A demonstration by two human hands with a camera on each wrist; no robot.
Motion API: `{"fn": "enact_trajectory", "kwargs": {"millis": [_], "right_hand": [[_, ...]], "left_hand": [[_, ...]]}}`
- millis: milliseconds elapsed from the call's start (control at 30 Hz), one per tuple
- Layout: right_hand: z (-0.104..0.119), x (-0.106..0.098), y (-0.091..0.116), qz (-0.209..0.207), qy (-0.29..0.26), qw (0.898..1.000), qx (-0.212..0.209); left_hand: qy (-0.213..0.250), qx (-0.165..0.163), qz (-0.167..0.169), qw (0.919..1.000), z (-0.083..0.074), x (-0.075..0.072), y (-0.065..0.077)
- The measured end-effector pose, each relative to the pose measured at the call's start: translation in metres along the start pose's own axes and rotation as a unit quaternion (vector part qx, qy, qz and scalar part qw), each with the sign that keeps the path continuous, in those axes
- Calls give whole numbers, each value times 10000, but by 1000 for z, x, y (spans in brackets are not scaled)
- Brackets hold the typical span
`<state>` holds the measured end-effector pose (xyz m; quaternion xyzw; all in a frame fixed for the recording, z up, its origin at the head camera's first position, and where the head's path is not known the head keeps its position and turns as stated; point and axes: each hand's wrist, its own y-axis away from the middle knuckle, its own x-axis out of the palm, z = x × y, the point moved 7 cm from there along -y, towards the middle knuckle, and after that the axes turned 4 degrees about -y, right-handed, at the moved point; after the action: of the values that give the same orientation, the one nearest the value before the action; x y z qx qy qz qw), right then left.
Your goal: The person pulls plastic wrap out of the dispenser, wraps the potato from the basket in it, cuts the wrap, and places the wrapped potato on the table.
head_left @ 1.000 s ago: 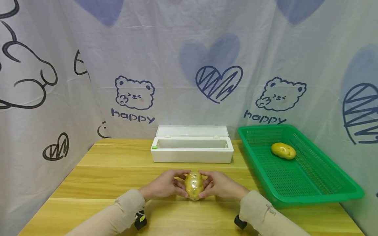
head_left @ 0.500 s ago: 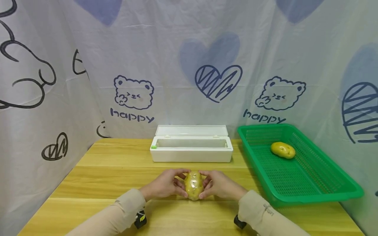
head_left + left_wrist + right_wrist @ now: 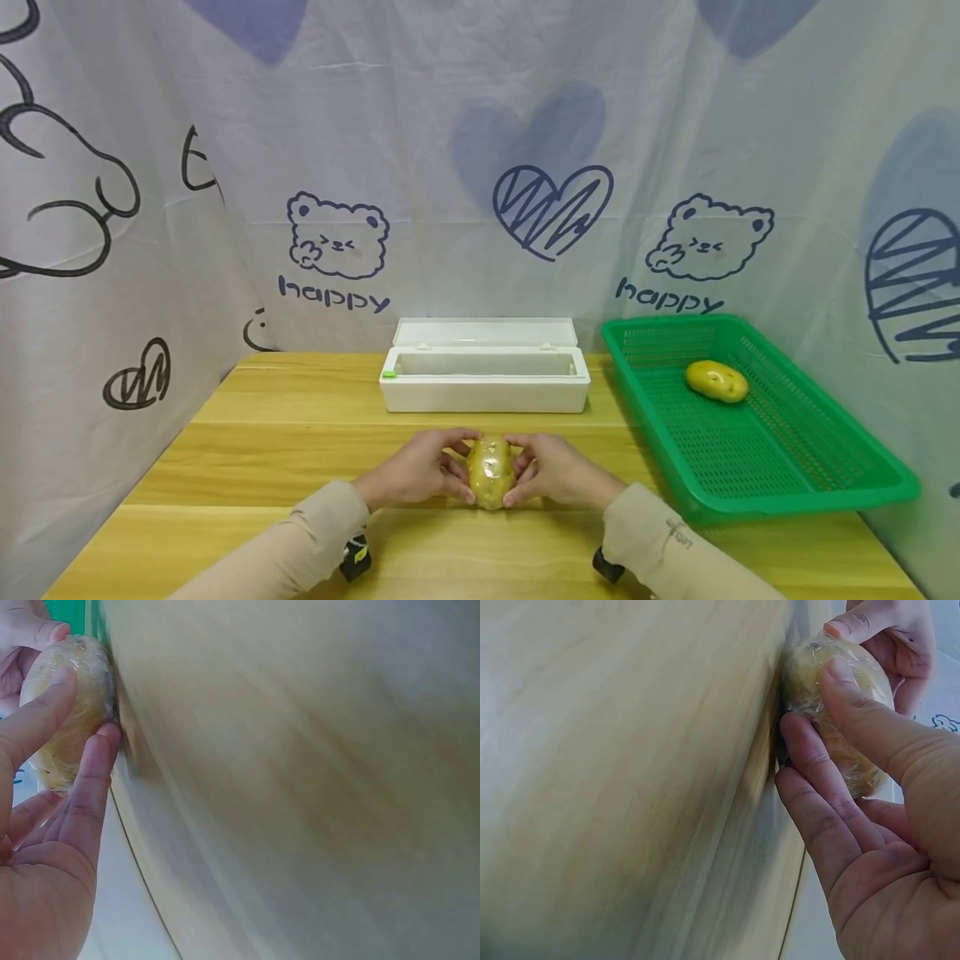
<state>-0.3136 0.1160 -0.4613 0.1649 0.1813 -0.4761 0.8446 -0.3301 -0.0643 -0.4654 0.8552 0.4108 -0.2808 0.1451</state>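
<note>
From here I see a yellow wood-grain table [image 3: 262, 450], with an open white box [image 3: 486, 397] standing near its far edge and a green basket [image 3: 810, 503] on the right. I can't tell whether the wrapped potato [image 3: 491, 472] touches the table.

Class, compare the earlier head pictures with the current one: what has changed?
Nothing visibly changed beyond a slight shift of the whole view. The left hand and right hand still hold the wrapped potato; the open white box, green basket and other potato stay put.
</note>
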Motion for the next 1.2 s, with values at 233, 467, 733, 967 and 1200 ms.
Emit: {"fn": "enact_trajectory", "kwargs": {"millis": [233,467,733,967,1200], "right_hand": [[-2,1,2,-73,-3,10000,-43],[0,0,4,-106,152,9998,-114],[5,0,6,-543,690,9960,-156],[7,4,8,-896,868,9922,-88],[8,7,11,-974,1047,9896,-137]], "left_hand": [[-51,23,177,9998,-3,-1,0],[-78,28,278,9996,-4,-3,2],[-862,185,43,9961,-9,-11,4],[-1577,107,-432,9865,-27,-12,9],[-2463,337,-894,9645,-39,-1,9]]}}
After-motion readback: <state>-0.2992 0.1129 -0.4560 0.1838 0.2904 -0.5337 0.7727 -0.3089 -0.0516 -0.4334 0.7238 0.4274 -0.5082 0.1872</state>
